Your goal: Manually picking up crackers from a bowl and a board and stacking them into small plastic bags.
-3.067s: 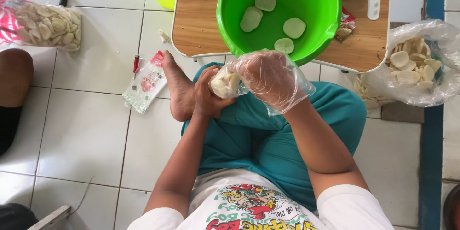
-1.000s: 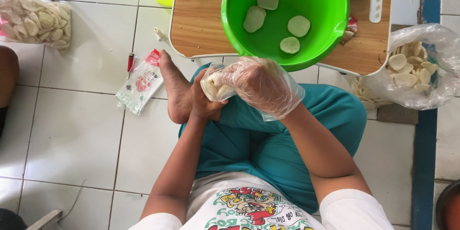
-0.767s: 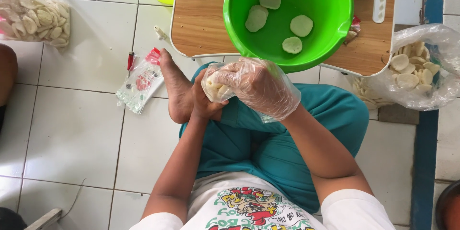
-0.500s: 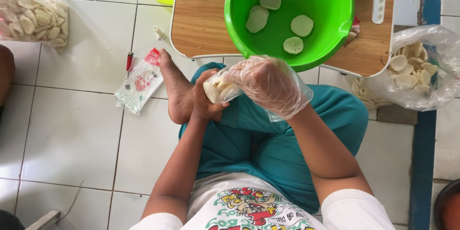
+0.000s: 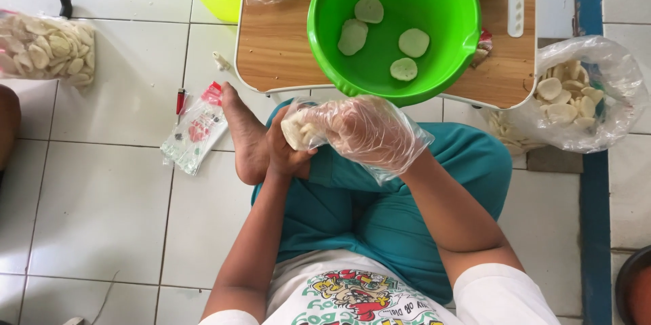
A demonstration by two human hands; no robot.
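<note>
Both hands (image 5: 325,136) around pale crackers (image 5: 296,130).

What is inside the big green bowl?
Four pale round crackers lie apart on the bottom of the green bowl. The rest of its bottom shows bare. What is under the bowl on the wooden board is covered.

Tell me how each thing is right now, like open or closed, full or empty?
Green bowl: upright, four pale round crackers inside.
Right hand: in a clear plastic glove, pinching a pale piece.
Left hand: bare, holding the same pale piece.
Cracker bag: open, part full.
Cracker bag on left: full.
</note>
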